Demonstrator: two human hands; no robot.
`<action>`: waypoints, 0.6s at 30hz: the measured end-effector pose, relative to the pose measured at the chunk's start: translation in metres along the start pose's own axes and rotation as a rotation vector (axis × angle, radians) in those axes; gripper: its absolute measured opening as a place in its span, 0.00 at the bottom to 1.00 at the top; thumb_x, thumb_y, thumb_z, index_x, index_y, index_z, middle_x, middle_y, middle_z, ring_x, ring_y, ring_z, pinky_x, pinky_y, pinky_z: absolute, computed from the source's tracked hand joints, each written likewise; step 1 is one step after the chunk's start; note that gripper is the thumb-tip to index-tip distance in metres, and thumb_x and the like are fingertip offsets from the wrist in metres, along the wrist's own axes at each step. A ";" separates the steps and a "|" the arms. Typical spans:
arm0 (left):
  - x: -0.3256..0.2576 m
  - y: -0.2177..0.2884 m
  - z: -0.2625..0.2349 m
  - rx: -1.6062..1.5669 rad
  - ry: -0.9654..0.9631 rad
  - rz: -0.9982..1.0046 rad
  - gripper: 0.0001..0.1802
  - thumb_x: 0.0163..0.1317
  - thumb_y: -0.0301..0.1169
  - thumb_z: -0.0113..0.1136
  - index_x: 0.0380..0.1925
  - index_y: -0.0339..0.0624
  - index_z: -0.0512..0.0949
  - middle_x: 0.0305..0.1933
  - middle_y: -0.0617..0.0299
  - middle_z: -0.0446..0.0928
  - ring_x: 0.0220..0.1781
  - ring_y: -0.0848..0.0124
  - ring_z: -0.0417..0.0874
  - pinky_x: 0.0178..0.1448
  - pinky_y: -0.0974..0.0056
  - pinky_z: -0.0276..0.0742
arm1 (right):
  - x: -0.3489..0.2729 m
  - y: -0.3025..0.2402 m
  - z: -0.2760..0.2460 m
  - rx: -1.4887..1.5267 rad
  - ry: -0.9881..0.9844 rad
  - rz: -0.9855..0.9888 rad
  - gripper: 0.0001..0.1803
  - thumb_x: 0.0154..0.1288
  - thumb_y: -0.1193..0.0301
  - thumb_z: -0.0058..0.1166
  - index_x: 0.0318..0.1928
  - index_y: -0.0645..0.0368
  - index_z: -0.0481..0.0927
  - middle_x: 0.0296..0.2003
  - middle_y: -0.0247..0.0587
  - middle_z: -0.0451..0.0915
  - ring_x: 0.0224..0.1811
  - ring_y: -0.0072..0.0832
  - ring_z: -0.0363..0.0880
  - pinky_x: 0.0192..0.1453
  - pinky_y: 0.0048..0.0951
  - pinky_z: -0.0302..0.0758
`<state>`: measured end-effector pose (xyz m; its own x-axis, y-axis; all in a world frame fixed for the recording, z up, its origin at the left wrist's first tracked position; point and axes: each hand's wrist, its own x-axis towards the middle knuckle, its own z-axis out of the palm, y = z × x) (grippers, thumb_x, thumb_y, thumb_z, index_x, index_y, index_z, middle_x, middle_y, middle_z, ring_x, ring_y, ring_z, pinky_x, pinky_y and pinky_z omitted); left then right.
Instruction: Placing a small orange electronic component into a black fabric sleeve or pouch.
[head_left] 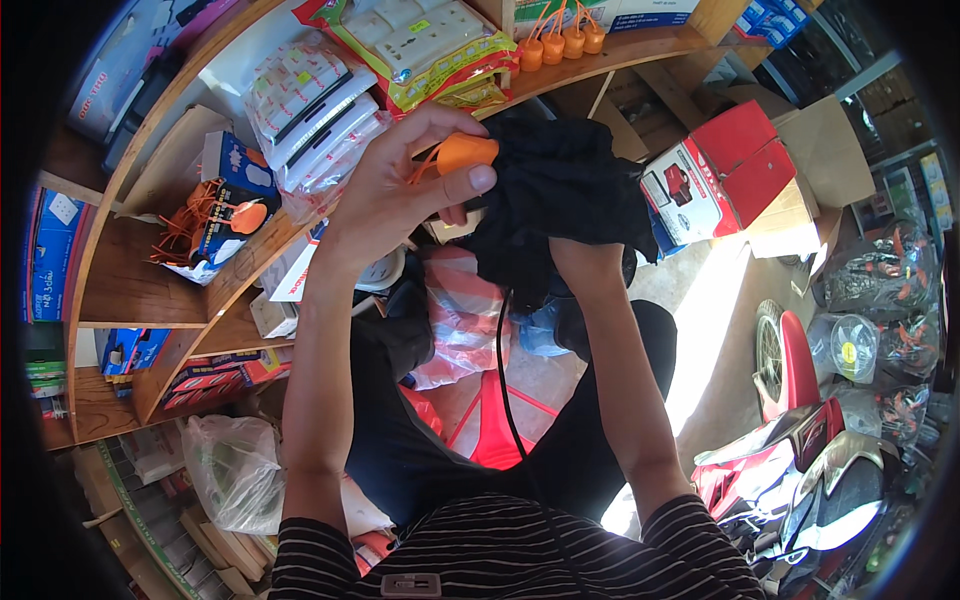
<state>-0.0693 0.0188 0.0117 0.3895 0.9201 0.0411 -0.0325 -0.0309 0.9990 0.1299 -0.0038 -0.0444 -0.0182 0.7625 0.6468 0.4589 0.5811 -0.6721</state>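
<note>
My left hand (385, 175) is raised and closed round an orange lamp socket (466, 152), thumb along its near side. Thin orange wires trail from the socket back toward my palm. To the right, black cloth (560, 185) hangs in loose folds against the socket's right end. My right hand (587, 268) grips this cloth from below; its fingers are hidden in the folds. Similar orange lamp sockets (550, 47) stand in a row on the shelf beyond, with their wires upward. More orange wires and a socket (245, 216) lie in the left shelf compartment.
A wooden shelf (140, 290) curves round the left and far side, with bagged white switch panels (310, 95) on it. A red and white box (715, 170) stands at the far right. Below my hands are a striped plastic bag (460, 310) and a red stool (495, 425). A motorbike (830, 490) stands right.
</note>
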 end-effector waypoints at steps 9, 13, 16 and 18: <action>0.000 -0.008 0.005 0.010 0.000 0.074 0.19 0.60 0.26 0.70 0.51 0.39 0.77 0.40 0.64 0.77 0.29 0.82 0.79 0.28 0.75 0.75 | 0.009 -0.004 -0.006 0.046 -0.003 -0.066 0.12 0.56 0.70 0.66 0.42 0.56 0.86 0.44 0.42 0.84 0.49 0.39 0.81 0.58 0.37 0.75; 0.005 -0.007 -0.004 0.121 0.172 -0.066 0.13 0.66 0.31 0.62 0.48 0.38 0.79 0.27 0.68 0.76 0.18 0.82 0.75 0.21 0.75 0.68 | 0.009 0.007 -0.011 -0.227 -0.006 -0.242 0.12 0.58 0.73 0.64 0.43 0.60 0.85 0.43 0.43 0.84 0.47 0.35 0.83 0.55 0.35 0.76; 0.008 -0.012 -0.011 0.153 0.347 -0.052 0.13 0.67 0.35 0.60 0.45 0.38 0.80 0.25 0.68 0.75 0.15 0.82 0.73 0.19 0.75 0.65 | 0.017 0.014 -0.010 0.520 0.293 0.502 0.12 0.64 0.79 0.57 0.48 0.67 0.81 0.40 0.40 0.84 0.44 0.26 0.82 0.54 0.27 0.78; 0.011 -0.015 -0.012 0.169 0.428 -0.071 0.14 0.67 0.36 0.60 0.45 0.38 0.81 0.25 0.67 0.76 0.15 0.81 0.73 0.18 0.75 0.65 | 0.020 0.018 -0.024 0.551 0.382 0.475 0.13 0.65 0.79 0.58 0.50 0.66 0.81 0.41 0.40 0.84 0.44 0.26 0.82 0.54 0.26 0.79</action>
<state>-0.0754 0.0336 -0.0030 -0.0312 0.9995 -0.0036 0.1446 0.0080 0.9895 0.1589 0.0152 -0.0344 0.4176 0.8706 0.2600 -0.1624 0.3531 -0.9214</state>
